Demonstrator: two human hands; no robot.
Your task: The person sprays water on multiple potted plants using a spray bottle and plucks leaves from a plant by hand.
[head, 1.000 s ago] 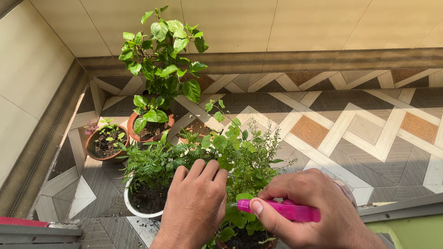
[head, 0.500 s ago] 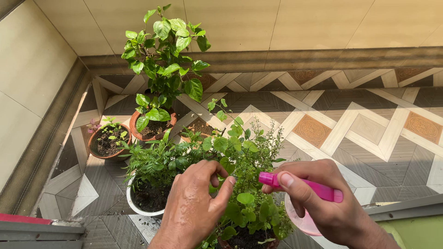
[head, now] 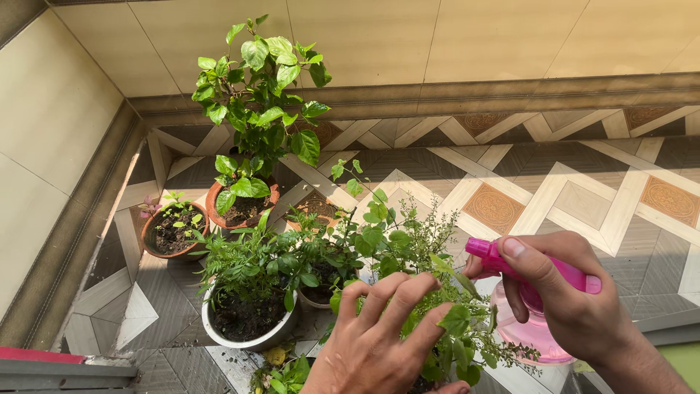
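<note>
Nearest plant's pot [head: 423,383] hidden under left hand [head: 379,343], spray bottle [head: 532,328] partly behind right hand [head: 569,292]

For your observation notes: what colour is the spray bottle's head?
Bright pink; the spray bottle in the right hand shows best in the head view.

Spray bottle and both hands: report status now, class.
Right hand grips pink spray bottle, nozzle toward leafy herb plant. Left hand spread among its stems. Nothing blocking the nozzle.

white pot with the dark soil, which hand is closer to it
Left. The left hand spreads among leaves just right of the white pot; the right hand holds the pink spray bottle farther right.
</note>
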